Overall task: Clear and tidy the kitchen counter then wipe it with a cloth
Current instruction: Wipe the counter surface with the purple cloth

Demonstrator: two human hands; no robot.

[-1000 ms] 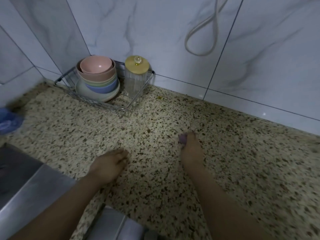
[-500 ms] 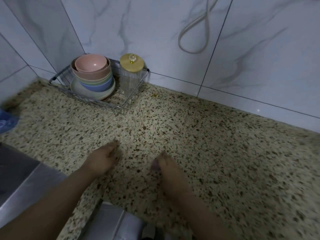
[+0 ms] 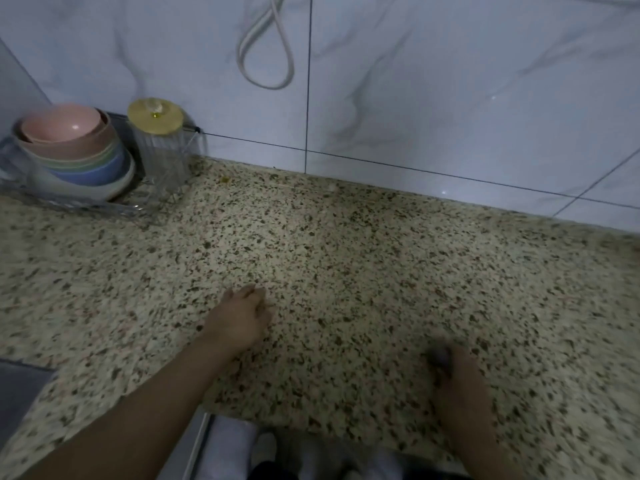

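The left hand [image 3: 242,318] rests loosely curled on the speckled surface [image 3: 381,258]; the right hand [image 3: 457,379], blurred, grips a small purplish cloth [image 3: 439,356] near the front edge. Wide bare room lies between them and the tiled wall [image 3: 450,81]. Far left, a wire rack [image 3: 138,209] holds stacked bowls [image 3: 69,147] and 1 lidded jar [image 3: 161,143].

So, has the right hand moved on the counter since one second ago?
Yes. The right hand has slid toward the counter's front edge and rightward, farther from the wire rack and the left hand.
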